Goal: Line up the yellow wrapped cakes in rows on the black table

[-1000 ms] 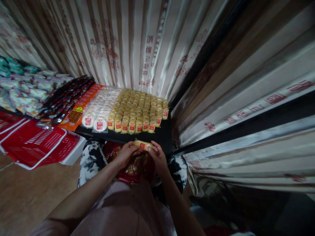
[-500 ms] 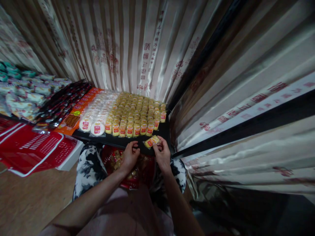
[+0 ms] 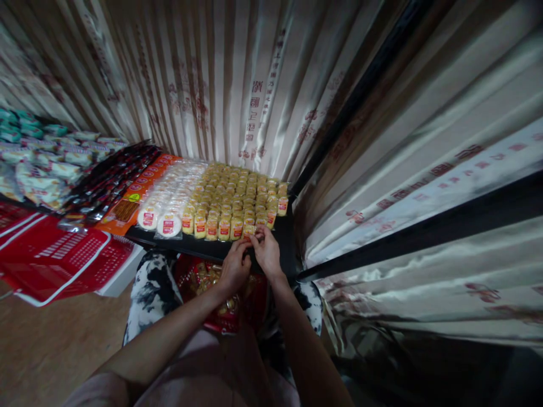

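Rows of small yellow snack packets [image 3: 224,226] with red-and-white labels stand on a black table [image 3: 190,244]. At the front of these rows, one snack packet [image 3: 249,230] is between my two hands. My right hand [image 3: 267,253] pinches its right side, fingers closed. My left hand [image 3: 235,267] is closed at its lower left edge, with the fingertips on the wrapper and partly hidden. Below, a red basket [image 3: 183,277] rests between my knees, with several loose yellow packets [image 3: 207,277] inside, partly covered by my left forearm.
Left of the yellow rows lie round white packets [image 3: 168,224], an orange packet [image 3: 121,215], dark shiny packets [image 3: 106,175] and white bags [image 3: 46,169]. A red shopping basket [image 3: 63,254] stands at the left. Curtains [image 3: 229,85] hang behind and to the right.
My right hand has carried the packet left and up to the front of the rows. My left hand has moved right and now meets it at the packet.
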The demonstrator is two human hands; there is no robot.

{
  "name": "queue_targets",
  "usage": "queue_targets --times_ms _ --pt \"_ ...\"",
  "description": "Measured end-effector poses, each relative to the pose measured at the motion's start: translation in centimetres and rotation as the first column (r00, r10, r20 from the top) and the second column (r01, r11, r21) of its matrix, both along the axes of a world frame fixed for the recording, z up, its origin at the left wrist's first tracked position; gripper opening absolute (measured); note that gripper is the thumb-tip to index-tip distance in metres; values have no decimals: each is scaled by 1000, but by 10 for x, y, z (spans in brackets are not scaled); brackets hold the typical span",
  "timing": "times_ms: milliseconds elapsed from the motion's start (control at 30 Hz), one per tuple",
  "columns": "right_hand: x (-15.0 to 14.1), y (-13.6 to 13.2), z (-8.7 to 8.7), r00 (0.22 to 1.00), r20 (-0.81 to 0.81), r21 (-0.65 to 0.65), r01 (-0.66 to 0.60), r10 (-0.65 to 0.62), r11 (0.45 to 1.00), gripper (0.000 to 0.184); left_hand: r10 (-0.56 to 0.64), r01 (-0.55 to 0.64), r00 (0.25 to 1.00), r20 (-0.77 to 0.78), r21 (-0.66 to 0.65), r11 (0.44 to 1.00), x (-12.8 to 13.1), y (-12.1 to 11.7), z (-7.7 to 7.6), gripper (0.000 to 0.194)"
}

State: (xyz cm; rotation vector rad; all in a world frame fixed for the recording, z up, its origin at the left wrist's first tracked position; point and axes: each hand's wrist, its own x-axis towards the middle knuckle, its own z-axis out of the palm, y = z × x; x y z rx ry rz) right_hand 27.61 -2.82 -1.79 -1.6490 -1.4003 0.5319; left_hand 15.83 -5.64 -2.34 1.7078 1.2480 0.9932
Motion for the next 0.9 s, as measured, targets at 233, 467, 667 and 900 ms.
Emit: queue_targets --times_ms 233,467,667,900 --pt "-9 -11 -11 997 -73 124 43 -34 991 32 8 -7 999 -48 22 1000 -1 2 -2 43" --pt "-16 -22 -21 997 73 128 12 -21 992 27 26 -26 999 -27 5 1000 -2 4 -4 41" --pt "-35 -71 -31 999 18 89 29 -31 996 26 61 -61 998 -12 21 998 -23 -17 -17 25" --pt "-51 -114 -103 971 -219 -212 46 -93 976 22 -14 41 998 62 -453 890 -40 -48 -85 19"
